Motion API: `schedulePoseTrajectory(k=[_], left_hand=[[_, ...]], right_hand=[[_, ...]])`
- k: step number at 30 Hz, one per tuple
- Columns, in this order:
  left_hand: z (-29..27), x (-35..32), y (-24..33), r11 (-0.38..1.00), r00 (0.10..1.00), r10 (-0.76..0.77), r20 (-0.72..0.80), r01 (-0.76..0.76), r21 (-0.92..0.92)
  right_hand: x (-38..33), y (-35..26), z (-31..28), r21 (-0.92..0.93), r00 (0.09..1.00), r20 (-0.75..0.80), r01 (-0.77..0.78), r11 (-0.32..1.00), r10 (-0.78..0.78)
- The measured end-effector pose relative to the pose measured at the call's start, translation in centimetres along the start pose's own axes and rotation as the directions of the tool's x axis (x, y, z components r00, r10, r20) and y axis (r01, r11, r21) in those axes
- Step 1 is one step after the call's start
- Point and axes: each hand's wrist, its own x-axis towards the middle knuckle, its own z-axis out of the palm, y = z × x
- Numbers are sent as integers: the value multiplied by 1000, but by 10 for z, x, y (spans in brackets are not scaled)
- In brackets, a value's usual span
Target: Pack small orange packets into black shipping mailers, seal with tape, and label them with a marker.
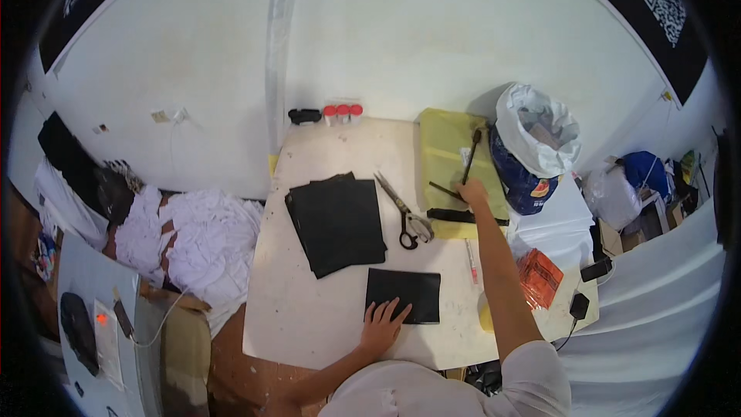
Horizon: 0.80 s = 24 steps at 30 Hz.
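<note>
My left hand (382, 328) lies with its fingers spread on the near edge of a small black rectangular sheet (421, 293), pressing it to the table. Further off, my right arm reaches across a yellow folded sheet (448, 127). There my right hand (472, 192) closes around the near end of a slim dark stick-like tool (471, 158) with a thicker far end. A thin dark strip (446, 191) lies beside that hand, and a thick black bar (463, 216) sits just nearer. Large scissors (405, 212) rest between the yellow sheet and a stack of black sheets (340, 224).
A blue-and-white sack (532, 147) stands at the back right, beyond an orange packet (539, 278). A pen (472, 261) lies near my right forearm. Red-lidded jars (343, 114) line the table's far edge. White cloth (212, 239) is heaped left of the table (309, 316).
</note>
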Motion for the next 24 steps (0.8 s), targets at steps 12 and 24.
schedulePoseTrajectory(k=[12, 24], left_hand=[[2, -1, -3, 996, 996, -84, -34, 84, -6], [0, -11, -11, 985, 977, -145, -153, 157, 67]], right_hand=[[-146, -70, 31, 231, 934, -261, 307, 923, -245], [-248, -68, 108, -26, 752, -319, 601, 799, -577]])
